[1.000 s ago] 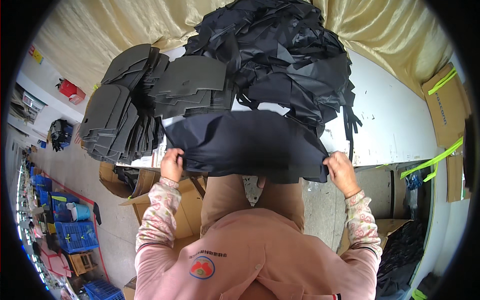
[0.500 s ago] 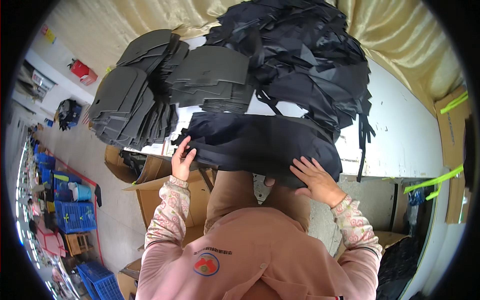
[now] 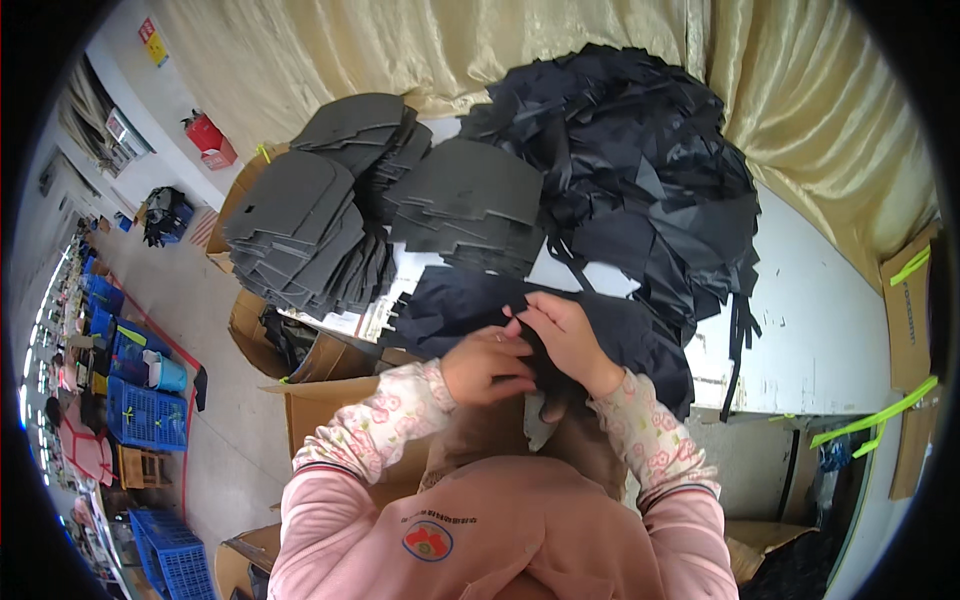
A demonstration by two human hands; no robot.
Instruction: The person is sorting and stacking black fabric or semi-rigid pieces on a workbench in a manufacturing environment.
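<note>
A long black fabric piece (image 3: 640, 335) lies along the near edge of the white table, part of it hanging over. My right hand (image 3: 568, 340) pinches it near its middle, thumb and fingers closed on the cloth. Close beside it, my left hand (image 3: 488, 366) has its fingers curled, with the fingertips at the same gathered spot; the hand partly hides the cloth it grips. Just beyond the piece stand stacks of dark grey shaped panels, a middle stack (image 3: 465, 195) and a left stack (image 3: 295, 210). A big heap of black fabric pieces (image 3: 630, 160) rises to their right.
The white table (image 3: 800, 330) runs along a gold curtain (image 3: 600, 25). An open cardboard box (image 3: 330, 410) stands below the table on the left. Blue crates (image 3: 148, 412) line the floor at far left. Tall cardboard (image 3: 908, 330) leans at right.
Both hands have come in from the two ends of the black fabric piece to its middle, where they now grip it together. The view has tilted up a little.
</note>
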